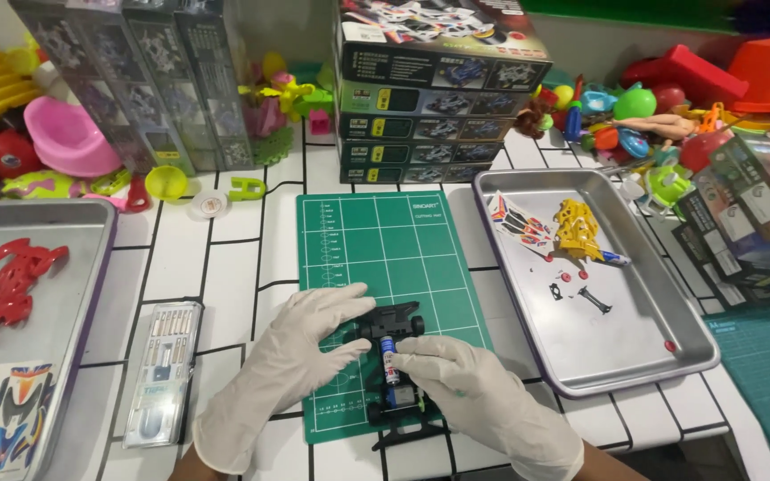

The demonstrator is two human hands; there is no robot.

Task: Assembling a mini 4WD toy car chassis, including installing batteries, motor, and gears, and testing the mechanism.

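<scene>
Far left: a steel tray [91,223] is sitting on the white tiled counter [225,258], carrying a red car body shell [2,289] and a coloured sticker sheet [6,419]. Just beside it, a clear case of small tools [164,370] is lying flat.

Back left: a leaning row of 3 dark kit boxes [144,80], with a pink plastic bowl [69,134] and loose toys around them.

Centre: a green cutting mat [385,240] is lying on the counter, with a stack of 4 kit boxes [430,98] behind it. The left hand [300,343], gloved in white, is resting palm down at the mat's left edge, fingers spread and released, fingertips touching the side of a black toy car chassis [394,370]. The chassis is sitting on the near half of the mat, its near end overhanging the mat's edge.

The right hand [465,383], also gloved, is pinching a small blue and white battery [389,358] between thumb and forefinger, holding it lengthwise over the chassis middle; whether it is seated, cannot tell.

Right: a 2nd steel tray [661,312] is holding a yellow parts frame [578,230], a sticker sheet [519,221] and small black parts [581,294]. More toys and boxes are piling up at far right.
</scene>
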